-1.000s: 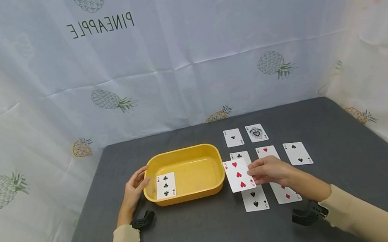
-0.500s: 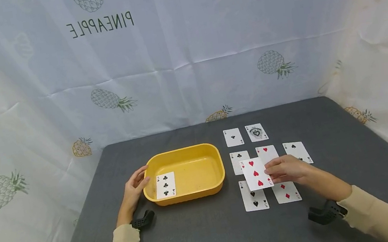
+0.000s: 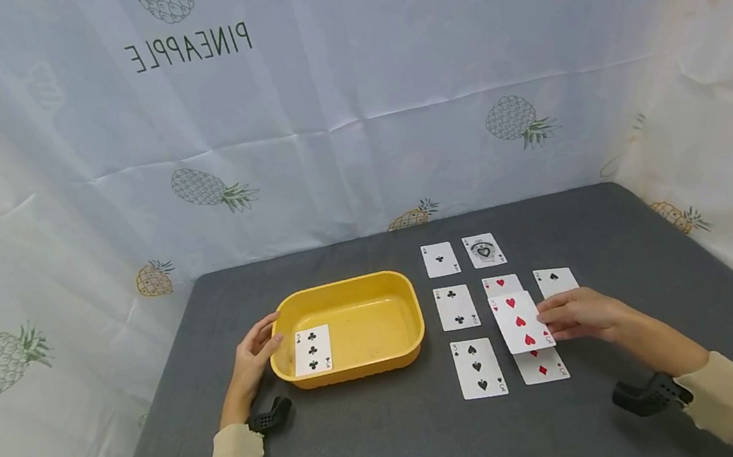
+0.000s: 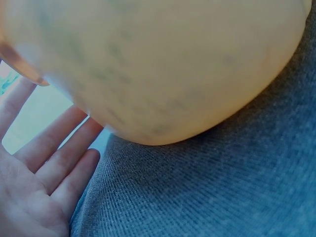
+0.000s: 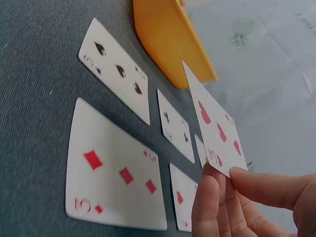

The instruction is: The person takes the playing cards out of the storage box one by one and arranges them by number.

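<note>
The three of hearts [image 3: 521,322] is pinched between thumb and fingertips of my right hand [image 3: 581,313]. In the right wrist view the card [image 5: 217,123] tilts up off the table. From above it overlaps the two of hearts [image 3: 501,285] and the three of diamonds [image 3: 546,369]. My left hand [image 3: 252,364] lies at the left end of a yellow plastic tub [image 3: 359,372]. Its fingers look straight against the tub's outer wall in the left wrist view, partly hidden by it. Inside the tub, at the left, lies the three of clubs [image 3: 312,350].
Face-up on the dark grey table [image 3: 385,447] are the three of spades [image 3: 478,368], two of clubs [image 3: 456,307] and a partly covered two of spades [image 3: 554,280]. Farther back lie the ace of clubs [image 3: 441,259] and an ornate ace [image 3: 484,250]. A pineapple-print cloth [image 3: 344,176] hangs behind.
My right hand has carried the three of hearts rightward, from beside the tub to the red cards, uncovering the two of clubs and three of spades. My left hand stays at the tub.
</note>
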A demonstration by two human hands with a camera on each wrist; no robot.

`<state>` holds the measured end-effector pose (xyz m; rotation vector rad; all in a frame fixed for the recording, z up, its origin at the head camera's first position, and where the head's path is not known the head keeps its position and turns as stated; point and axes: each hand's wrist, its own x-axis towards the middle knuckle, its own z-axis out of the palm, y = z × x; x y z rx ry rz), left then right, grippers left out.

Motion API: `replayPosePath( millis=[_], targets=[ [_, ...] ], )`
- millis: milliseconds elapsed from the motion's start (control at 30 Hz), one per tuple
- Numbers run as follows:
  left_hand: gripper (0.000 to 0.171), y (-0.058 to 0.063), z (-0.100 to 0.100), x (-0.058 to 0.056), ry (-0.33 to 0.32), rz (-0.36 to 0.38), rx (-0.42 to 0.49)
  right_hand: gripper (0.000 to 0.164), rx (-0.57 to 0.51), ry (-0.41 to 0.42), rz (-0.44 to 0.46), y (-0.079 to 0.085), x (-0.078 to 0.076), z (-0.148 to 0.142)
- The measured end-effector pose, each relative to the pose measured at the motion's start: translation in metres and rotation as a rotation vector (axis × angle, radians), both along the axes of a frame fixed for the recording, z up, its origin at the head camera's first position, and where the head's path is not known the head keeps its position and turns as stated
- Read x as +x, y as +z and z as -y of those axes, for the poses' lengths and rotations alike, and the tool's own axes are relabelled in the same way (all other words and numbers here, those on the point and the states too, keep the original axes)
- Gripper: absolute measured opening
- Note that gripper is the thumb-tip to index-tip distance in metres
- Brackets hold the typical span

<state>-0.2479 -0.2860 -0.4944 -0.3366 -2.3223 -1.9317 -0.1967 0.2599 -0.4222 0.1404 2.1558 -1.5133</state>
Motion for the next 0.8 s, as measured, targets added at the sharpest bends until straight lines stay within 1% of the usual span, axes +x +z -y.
replayPosePath(
  millis=[67,167,233,300,433,533,667,800],
  targets=[
    [0.042,-0.001,0.001,0.0,-0.008,-0.008,0.005,0.039,0.001,-0.001,0.017,-0.002,0.001,-0.005],
    [0.043,-0.001,0.001,0.0,-0.002,0.008,0.009,0.035,-0.004,0.006,0.034,-0.004,0.002,-0.014],
    [0.047,0.001,0.0,0.0,0.008,0.046,-0.017,0.033,-0.012,0.009,0.045,-0.005,0.003,-0.02],
    [0.049,0.003,-0.001,0.0,0.02,0.069,-0.029,0.03,-0.023,0.005,0.056,-0.006,0.004,-0.027],
    [0.049,0.005,-0.002,-0.001,0.036,0.11,-0.055,0.029,-0.029,-0.006,0.083,-0.009,0.005,-0.041],
    [0.049,0.004,-0.001,-0.001,0.038,0.113,-0.05,0.024,-0.043,0.018,0.093,-0.01,0.006,-0.052],
    [0.049,0.003,0.0,-0.002,0.035,0.101,-0.042,0.017,-0.033,0.078,0.095,-0.011,0.008,-0.065],
    [0.048,0.003,-0.002,-0.002,0.036,0.097,-0.046,0.022,0.024,0.091,0.094,-0.015,0.01,-0.078]
  ],
)
